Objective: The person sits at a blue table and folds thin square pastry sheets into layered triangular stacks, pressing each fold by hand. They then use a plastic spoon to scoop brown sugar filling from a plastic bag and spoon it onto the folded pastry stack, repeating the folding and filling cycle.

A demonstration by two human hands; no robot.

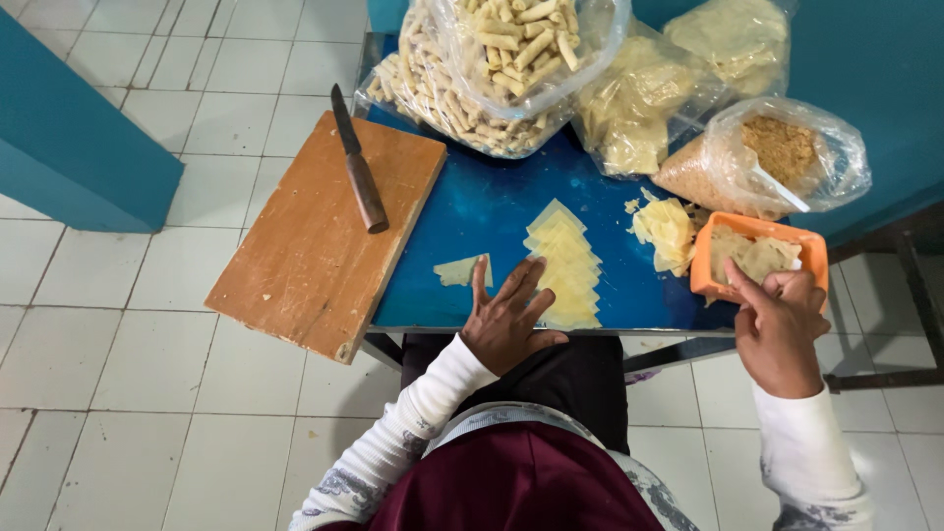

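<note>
My left hand [506,320] lies flat at the near edge of the blue desk [482,211], fingers [518,283] spread apart, their tips touching the overlapping row of pale pastry wrappers [564,265] and just beside a single wrapper piece [462,270]. My right hand [777,329] is at the desk's near right corner, fingers closed together against the near side of an orange tray [752,258] that holds more wrappers; what they pinch I cannot tell. A loose heap of wrappers [667,229] lies just left of the tray. On the desk's left edge a wooden cutting board [315,256] overhangs, with a knife [358,162] on it. Along the far edge stand clear bags: rolled pastry sticks [482,69], yellowish sheets [629,108], and brown crumbs [777,152].
</note>
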